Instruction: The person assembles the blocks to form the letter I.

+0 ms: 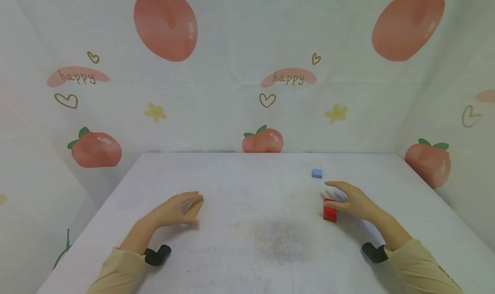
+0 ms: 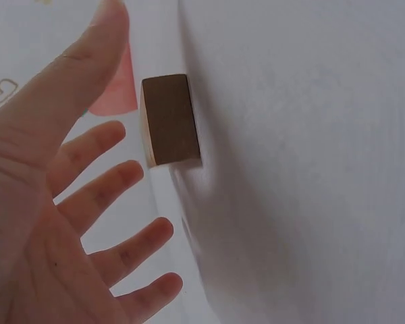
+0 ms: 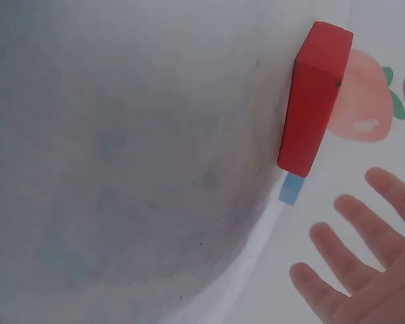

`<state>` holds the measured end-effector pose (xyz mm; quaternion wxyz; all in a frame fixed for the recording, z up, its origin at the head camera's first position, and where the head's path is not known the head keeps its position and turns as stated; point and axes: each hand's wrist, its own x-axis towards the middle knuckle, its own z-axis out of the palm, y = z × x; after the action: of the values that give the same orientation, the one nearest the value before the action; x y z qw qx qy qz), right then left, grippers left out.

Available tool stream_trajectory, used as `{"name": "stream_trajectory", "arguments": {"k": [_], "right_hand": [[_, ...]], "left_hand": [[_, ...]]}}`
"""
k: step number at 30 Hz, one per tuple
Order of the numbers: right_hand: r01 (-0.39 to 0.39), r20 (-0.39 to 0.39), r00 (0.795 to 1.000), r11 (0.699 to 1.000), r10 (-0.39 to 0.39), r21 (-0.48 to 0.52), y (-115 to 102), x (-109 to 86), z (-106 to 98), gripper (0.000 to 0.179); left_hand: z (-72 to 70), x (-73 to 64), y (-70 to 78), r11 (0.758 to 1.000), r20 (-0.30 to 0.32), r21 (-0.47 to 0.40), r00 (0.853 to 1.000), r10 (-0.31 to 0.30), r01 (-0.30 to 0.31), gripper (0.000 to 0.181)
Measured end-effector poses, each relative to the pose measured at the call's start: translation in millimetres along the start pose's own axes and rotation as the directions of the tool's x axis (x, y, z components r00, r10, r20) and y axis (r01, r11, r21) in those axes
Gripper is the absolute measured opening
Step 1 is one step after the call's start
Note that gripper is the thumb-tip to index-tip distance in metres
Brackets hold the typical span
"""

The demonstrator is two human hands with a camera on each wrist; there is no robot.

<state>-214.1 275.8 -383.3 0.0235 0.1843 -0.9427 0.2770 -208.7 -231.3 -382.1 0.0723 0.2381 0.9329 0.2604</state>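
Note:
My left hand (image 1: 170,210) is on the left of the table, thumb and fingers spread apart beside a wooden block (image 1: 195,209). In the left wrist view that block (image 2: 172,120) shows a dark brown face, with the fingertips (image 2: 131,172) short of it. On the right, my right hand (image 1: 353,201) has its fingers extended next to a red block (image 1: 330,214), the thumb overlapping its top in the head view. The right wrist view shows this red block (image 3: 314,101) standing in front of spread fingers. A small blue block (image 1: 317,173) lies farther back, beyond the right fingertips.
The white table (image 1: 232,242) has a greyish stained patch in front of the middle. A white cloth (image 1: 228,70) with printed peaches hangs behind and along both sides. Black wrist mounts (image 1: 157,255) sit below both hands, at the sleeve cuffs.

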Motion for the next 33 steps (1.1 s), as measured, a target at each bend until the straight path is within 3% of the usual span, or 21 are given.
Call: {"name": "stream_trajectory", "arguments": {"k": [9,18,26,33], "right_hand": [[-0.005,0.059,0.998,1.000,0.005,-0.006,2.3,0.4,-2.3,0.059],[-0.027,0.139,0.990,0.999,0.024,0.017,1.8,-0.8,-3.9,0.058],[0.014,0.180,0.983,0.999,-0.022,0.046,3.4,0.2,-4.4,0.046],[0.040,0.205,0.977,0.997,-0.052,0.062,1.9,-0.3,-3.4,0.040]], "left_hand": [[-0.6,-1.4,-6.5,0.997,0.031,0.037,0.998,0.063,-0.065,0.078],[-3.7,-2.8,-5.5,0.998,0.071,-0.004,0.996,0.057,-0.057,0.075],[-5.6,-4.1,-3.3,0.998,0.105,-0.044,0.994,0.044,-0.040,0.071],[-4.5,-2.5,-5.1,0.999,0.095,-0.020,0.995,0.040,-0.038,0.070]]}}
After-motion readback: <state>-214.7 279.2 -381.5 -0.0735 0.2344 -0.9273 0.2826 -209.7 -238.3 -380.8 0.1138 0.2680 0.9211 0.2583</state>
